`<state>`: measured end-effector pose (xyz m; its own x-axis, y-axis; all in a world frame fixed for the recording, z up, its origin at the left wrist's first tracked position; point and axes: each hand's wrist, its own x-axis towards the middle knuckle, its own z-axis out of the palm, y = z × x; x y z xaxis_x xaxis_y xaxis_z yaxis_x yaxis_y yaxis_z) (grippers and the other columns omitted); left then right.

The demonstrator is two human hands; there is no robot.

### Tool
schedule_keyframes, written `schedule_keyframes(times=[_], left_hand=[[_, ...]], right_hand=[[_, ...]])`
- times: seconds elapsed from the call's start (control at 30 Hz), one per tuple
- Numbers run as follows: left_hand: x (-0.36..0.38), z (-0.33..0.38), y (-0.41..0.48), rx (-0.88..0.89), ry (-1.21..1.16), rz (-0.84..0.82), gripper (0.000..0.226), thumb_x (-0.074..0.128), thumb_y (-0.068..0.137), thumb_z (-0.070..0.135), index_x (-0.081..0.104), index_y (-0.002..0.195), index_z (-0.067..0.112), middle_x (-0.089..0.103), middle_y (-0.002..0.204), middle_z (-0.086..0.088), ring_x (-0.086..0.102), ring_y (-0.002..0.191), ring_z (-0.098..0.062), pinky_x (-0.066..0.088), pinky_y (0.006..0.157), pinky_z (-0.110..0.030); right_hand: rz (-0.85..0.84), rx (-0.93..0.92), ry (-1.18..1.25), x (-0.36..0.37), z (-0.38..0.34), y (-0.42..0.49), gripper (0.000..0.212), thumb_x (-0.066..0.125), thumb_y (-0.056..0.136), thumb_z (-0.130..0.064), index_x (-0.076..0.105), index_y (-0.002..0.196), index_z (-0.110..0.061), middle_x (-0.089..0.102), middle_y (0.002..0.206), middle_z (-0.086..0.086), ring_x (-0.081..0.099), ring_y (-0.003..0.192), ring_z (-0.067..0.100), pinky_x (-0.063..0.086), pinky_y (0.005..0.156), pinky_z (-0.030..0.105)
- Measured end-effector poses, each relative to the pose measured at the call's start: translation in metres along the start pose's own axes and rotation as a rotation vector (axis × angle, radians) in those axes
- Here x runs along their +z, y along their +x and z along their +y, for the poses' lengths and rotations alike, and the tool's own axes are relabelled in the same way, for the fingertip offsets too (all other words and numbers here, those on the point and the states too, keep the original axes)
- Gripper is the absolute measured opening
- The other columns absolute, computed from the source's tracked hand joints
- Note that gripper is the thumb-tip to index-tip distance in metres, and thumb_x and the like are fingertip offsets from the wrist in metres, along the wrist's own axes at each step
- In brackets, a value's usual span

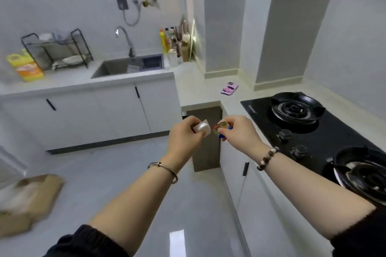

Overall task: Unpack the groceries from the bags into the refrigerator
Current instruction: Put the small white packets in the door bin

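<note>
- The left hand (183, 133) is holding a small white packet (202, 128), its fingers curling round the near edge and pinching it.
- The right hand (238, 131) is gripping a small colourful packet (219, 128), red, gold and blue, with the fingers closing tightly over it so that only its ends are showing.
- The two packets are meeting almost tip to tip in the gap between the two sets of fingers, up in the air, just left of the stove (313, 131) and above the floor.
- A brown paper bag (31, 200) is lying on the floor well down and to the left of the left fingers; blur is hiding what it contains.
- Beyond the fingers, a pink phone (229, 88) is resting on the tabletop (200, 92), and the sink (117, 67) is sitting farther off to the left.
- The step in hand is probably carrying: both items are looking freshly taken out and waiting to be stored.
- The refrigerator is not appearing anywhere in view, so the next move is likely calling for turning towards it, keeping both grips firm, and freeing some fingers if its door is needing opening.
</note>
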<state>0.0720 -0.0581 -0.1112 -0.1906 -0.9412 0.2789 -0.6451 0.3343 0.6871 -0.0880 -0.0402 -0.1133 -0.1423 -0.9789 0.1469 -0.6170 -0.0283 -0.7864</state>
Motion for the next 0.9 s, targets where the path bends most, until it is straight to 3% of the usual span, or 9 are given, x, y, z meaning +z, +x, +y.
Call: schedule_keyframes(times=[0.33,0.47,0.6,0.9], left_hand=[[-0.214,-0.113,-0.071,-0.096,0.169,0.445,0.004,0.066,0.084,0.018,0.063,0.086,0.016,0.056,0.071,0.009,0.051,0.063,-0.006,0.034,0.053,-0.008],[-0.271,-0.135,-0.094,-0.121,0.213,0.614,0.003,0.066,0.082,0.014,0.063,0.084,0.013,0.061,0.07,0.002,0.055,0.065,-0.015,0.044,0.057,-0.028],[-0.317,-0.144,-0.105,-0.12,0.269,0.737,0.003,0.065,0.081,0.015,0.064,0.083,0.016,0.062,0.072,0.003,0.056,0.069,-0.017,0.047,0.06,-0.036],[-0.399,-0.157,-0.11,-0.083,0.402,0.972,0.01,0.067,0.078,0.013,0.066,0.086,0.018,0.063,0.073,0.008,0.053,0.062,-0.009,0.044,0.057,-0.023]], right_hand=[[-0.188,-0.462,0.15,0.181,-0.189,0.002,0.004,0.064,0.084,-0.013,0.067,0.082,-0.015,0.065,0.075,-0.002,0.063,0.072,0.02,0.054,0.067,0.046],[-0.217,-0.622,0.233,0.225,-0.245,-0.007,0.003,0.065,0.084,-0.016,0.067,0.084,-0.018,0.064,0.075,-0.008,0.06,0.073,0.01,0.053,0.066,0.033],[-0.203,-0.814,0.305,0.253,-0.294,-0.005,0.005,0.065,0.084,-0.013,0.068,0.086,-0.015,0.064,0.073,-0.005,0.056,0.066,0.01,0.046,0.058,0.028],[-0.201,-1.082,0.51,0.295,-0.386,0.008,0.006,0.067,0.084,-0.012,0.068,0.089,-0.016,0.065,0.075,-0.007,0.055,0.065,0.009,0.044,0.059,0.02]])
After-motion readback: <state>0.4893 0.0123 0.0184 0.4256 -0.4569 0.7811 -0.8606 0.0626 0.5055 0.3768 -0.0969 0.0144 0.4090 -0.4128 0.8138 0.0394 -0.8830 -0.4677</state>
